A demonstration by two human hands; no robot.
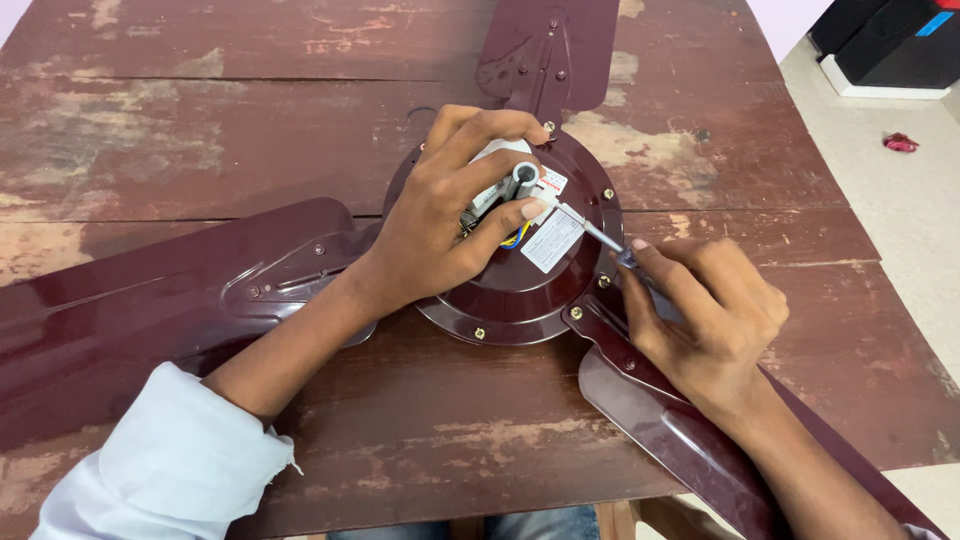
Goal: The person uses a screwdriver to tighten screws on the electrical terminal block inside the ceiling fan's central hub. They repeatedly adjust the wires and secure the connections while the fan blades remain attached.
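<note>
A maroon ceiling fan (520,290) is seen laid flat on a worn, paint-scuffed wooden worktop (200,130), motor housing approx. at frame centre. Three blades are spread from the hub: one (550,45) toward 12 o'clock, one (150,300) toward 9 o'clock, one (680,440) toward 5 o'clock, the last running off the worktop's near edge.

The left hand (450,215) is draped over the hub from 8 o'clock, fingers curled and clenched round the short metal shaft (523,180) and the white parts at the motor's centre; the index finger is arched over the top, the thumb pressed in from below. Yellow and blue wires (513,239) are glimpsed just under the thumb. A white sleeve (170,460) is visible on that arm at 7 o'clock.

The right hand (710,315), at 4 o'clock from the hub, is closed on the handle of a slim screwdriver (600,238); its metal shank is angled up-left toward 10 o'clock, tip meeting the centre just beside the left thumb. The tip itself is too small to be made out. A white label (552,240) is stuck on the housing directly beneath the shank.

Brass-coloured screws (608,194) are dotted round the housing rim. Beyond the worktop, at 2 o'clock, pale floor w/ a small red scrap (900,142) and a dark box (890,45) is shown.
</note>
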